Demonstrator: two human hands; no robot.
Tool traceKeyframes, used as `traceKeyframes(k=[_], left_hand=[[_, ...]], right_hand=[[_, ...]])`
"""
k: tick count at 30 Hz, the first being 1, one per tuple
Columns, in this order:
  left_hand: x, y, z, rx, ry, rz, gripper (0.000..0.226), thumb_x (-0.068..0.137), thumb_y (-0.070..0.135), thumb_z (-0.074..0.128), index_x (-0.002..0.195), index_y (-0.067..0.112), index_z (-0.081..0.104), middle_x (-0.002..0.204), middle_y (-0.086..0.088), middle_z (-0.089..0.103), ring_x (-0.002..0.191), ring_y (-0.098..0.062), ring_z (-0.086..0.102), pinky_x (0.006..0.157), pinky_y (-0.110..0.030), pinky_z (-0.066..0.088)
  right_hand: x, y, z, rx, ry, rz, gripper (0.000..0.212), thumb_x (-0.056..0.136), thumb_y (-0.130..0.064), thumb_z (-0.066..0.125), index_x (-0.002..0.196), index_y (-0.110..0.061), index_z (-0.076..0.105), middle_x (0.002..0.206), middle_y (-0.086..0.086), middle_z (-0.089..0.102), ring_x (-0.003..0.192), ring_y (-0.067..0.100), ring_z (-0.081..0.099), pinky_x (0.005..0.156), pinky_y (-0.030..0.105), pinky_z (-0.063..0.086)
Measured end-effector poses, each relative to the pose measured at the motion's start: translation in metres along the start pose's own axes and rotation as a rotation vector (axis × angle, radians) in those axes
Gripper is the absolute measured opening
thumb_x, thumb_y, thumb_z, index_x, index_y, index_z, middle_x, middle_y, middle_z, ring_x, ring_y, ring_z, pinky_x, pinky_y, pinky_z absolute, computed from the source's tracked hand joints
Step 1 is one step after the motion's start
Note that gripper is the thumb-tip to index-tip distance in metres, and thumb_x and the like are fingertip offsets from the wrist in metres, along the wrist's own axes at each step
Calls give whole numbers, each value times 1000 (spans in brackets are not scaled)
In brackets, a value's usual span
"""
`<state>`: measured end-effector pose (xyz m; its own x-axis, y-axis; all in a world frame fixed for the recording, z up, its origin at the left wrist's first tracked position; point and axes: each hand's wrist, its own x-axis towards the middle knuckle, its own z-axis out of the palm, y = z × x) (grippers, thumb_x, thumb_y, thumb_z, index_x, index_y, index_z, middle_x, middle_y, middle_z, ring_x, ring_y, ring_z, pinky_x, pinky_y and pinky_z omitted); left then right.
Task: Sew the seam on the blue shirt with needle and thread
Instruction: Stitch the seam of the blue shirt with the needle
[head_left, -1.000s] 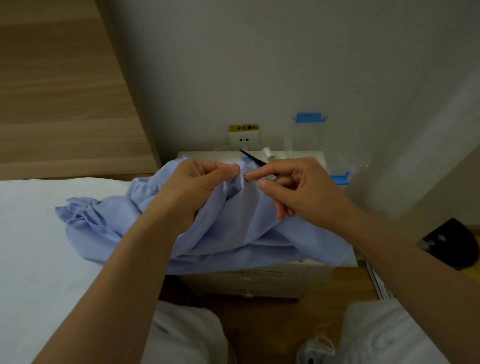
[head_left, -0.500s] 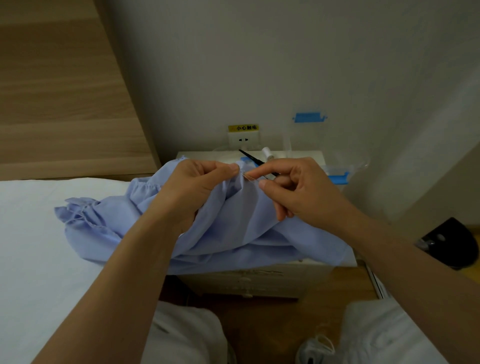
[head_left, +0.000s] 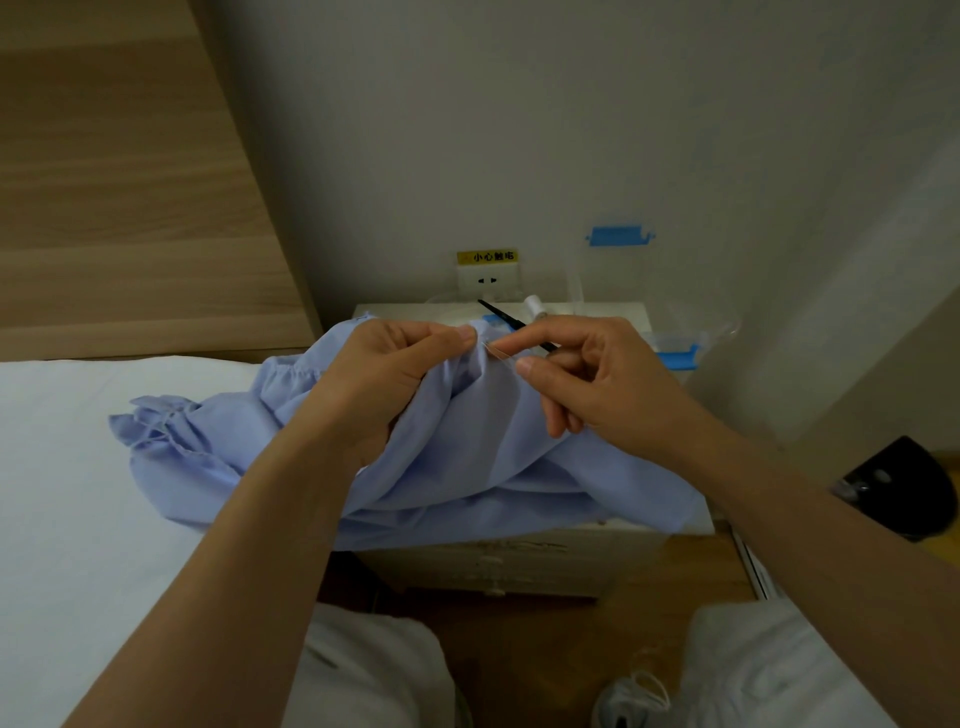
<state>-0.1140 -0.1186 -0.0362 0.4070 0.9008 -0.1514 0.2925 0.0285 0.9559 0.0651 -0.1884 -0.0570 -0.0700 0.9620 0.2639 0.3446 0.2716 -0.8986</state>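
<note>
**Both hands up at the seam, needle at the cloth**

On my feed both hands meet above the bedside cabinet (head_left: 519, 564), with the blue shirt (head_left: 467, 462) bunched up between them. My left hand (head_left: 395, 374) has its fingers curled into the cloth. Its thumb and forefinger pinch a raised fold at the top edge, and the rest of the fabric is gathered in the palm.

My right hand (head_left: 597, 379) sits just beside it. Its thumb and forefinger are closed on the needle (head_left: 500, 353), and the other fingers are tucked loosely underneath. The needle shows only as a thin pale line that slants up and to the left. Its far end touches the pinched fold right next to the left thumb. I cannot make out the thread running from it.

The shirt hangs over the cabinet's top and front edge. Its ruffled part spreads to the left onto the white bed (head_left: 78, 493).

Behind the hands, on the cabinet top, a thin black tool (head_left: 511, 323) lies at a slant. A white spool (head_left: 532, 305) stands near it. A clear plastic box with a blue clip (head_left: 675, 353) sits to the right of both.

On the wall above there is a socket (head_left: 488, 280) with a yellow label (head_left: 487, 256) over it. A wooden headboard (head_left: 130, 182) fills the upper left.
</note>
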Motion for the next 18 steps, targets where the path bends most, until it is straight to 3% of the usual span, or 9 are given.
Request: traceKeyframes(k=[7,10,14,16,18], left_hand=[[5,3,-1,28,-47,-75,33,101,16,43,72,6,55,75,-11,54,78,-20,54,87,-33,44],[-2,2,2,-36,-15,0,26,96,19,53,74,8,60,66,-3,62,64,-10,60,65,-22,52],[1,0,-4,48,-99,-55,32,103,8,34,83,2,58,74,-11,47,70,-14,45,76,-27,39],[3,2,-2,21,-62,-50,29,102,10,40,83,1,60,73,-13,52,72,-16,51,78,-26,43],[-1,1,2,-35,-30,1,26,97,17,51,75,9,61,66,-5,61,63,-10,59,67,-23,51]], right_hand=[[1,0,1,21,-10,-10,23,97,-6,53,114,-10,67,47,11,57,43,9,53,52,21,47],[1,1,1,22,-7,-11,22,97,-5,53,114,-10,67,47,12,57,43,9,53,52,20,46],[0,0,1,25,-9,-11,22,97,-5,54,114,-9,67,47,11,57,43,9,53,52,20,46],[0,0,1,27,-9,-7,22,97,-5,54,113,-8,67,47,9,57,43,9,53,52,19,46],[0,0,0,25,-11,-4,22,97,-4,54,114,-8,68,46,7,56,42,9,51,52,21,46]])
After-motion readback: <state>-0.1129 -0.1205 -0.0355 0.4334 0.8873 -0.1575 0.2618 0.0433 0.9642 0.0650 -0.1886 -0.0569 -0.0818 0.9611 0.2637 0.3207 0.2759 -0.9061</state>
